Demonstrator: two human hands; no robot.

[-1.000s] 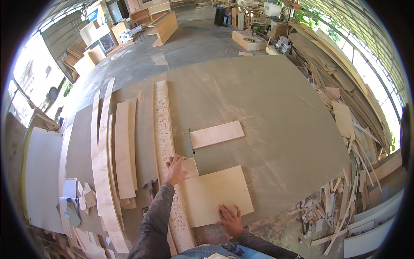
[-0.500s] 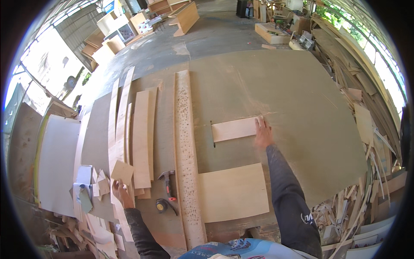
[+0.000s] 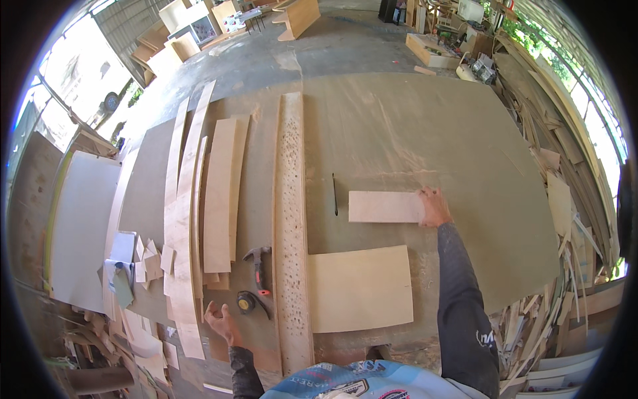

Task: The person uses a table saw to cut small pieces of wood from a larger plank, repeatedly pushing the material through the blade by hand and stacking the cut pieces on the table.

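Observation:
My right hand (image 3: 435,207) grips the right end of a pale rectangular wood board (image 3: 384,207) over the large brown work panel (image 3: 492,146). Just left of that board's free end is a thin dark line or slot (image 3: 335,194) on the panel. My left hand (image 3: 224,323) is low at the left with fingers apart and nothing in it. Close by it are a tape measure (image 3: 246,302) and a claw hammer (image 3: 260,271) with a black and red handle. A wider pale plywood piece (image 3: 361,289) lies below the board.
A long speckled wood strip (image 3: 290,226) divides the panel. Narrow boards (image 3: 221,199) and long strips (image 3: 183,233) lie on the left, beside small wood offcuts (image 3: 150,263). Scrap wood (image 3: 531,332) is heaped along the right edge, and furniture pieces (image 3: 297,18) stand beyond.
My right hand has drawn the board rightward, away from the dark slot. My left hand has let go of a small square wood piece and moved down and right, toward the tape measure.

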